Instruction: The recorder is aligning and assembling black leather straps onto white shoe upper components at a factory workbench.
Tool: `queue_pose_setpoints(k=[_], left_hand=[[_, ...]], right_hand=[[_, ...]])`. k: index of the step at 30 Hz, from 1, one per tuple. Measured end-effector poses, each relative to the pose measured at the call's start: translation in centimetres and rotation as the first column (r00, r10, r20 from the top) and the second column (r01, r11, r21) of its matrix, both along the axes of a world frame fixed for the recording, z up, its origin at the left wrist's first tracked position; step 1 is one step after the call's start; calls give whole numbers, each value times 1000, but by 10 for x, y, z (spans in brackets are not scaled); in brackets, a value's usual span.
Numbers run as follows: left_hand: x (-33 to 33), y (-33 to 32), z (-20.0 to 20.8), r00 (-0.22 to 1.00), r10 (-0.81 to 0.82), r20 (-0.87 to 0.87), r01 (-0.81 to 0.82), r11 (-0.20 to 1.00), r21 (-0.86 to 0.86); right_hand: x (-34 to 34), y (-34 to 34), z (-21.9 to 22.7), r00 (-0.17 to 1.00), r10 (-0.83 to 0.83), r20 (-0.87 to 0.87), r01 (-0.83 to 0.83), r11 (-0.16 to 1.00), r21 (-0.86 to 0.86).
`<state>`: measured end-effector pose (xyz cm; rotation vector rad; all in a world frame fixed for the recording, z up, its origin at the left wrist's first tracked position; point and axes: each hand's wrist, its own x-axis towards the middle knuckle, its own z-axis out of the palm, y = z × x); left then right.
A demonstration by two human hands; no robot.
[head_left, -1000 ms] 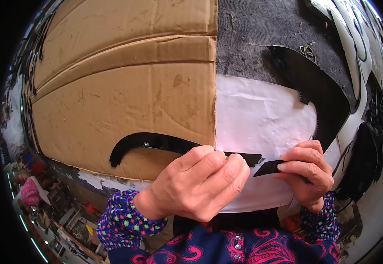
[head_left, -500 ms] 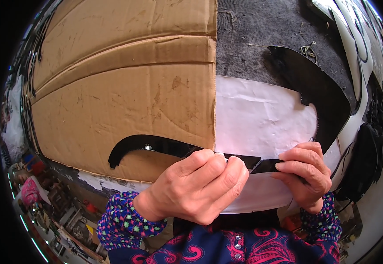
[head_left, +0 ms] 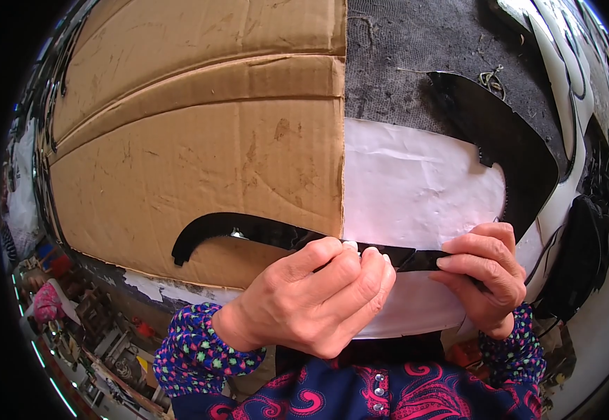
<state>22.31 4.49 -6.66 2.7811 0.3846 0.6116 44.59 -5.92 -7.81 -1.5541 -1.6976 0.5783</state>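
Observation:
A glossy black curved strip (head_left: 255, 230) lies across the lower edge of the cardboard and the white sheet, its rounded end hooking down at the left. My left hand (head_left: 311, 301) is closed in a pinch over the middle of this strip, the fingertips bunched on its upper edge. The strip's right end sits between the thumb and fingers of my right hand (head_left: 486, 276), also closed. A slanted line or overlap crosses the strip between both hands. What lies under my left fingers is hidden.
Brown cardboard (head_left: 192, 154) covers the left of the work surface. A white sheet (head_left: 416, 189) lies right of it, below dark textured cloth (head_left: 402, 63). A larger black curved piece (head_left: 521, 147) and loose threads (head_left: 492, 78) are at the right, near a black bundle (head_left: 574, 259).
The slanted gap in the strip between my hands showed pale before and is darker now, the pieces lying closer together. Both hands stay almost in place.

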Motion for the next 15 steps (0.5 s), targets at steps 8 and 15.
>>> queue_pose_setpoints(k=[8, 15], left_hand=[[0, 0, 1, 1000, -1, -1, 1, 1000, -3], [0, 1, -1, 1000, 1, 14, -1, 1000, 0]], right_hand=[[0, 0, 0, 1000, 6, 7, -6, 1000, 11], [0, 1, 0, 1000, 8, -1, -8, 1000, 17]])
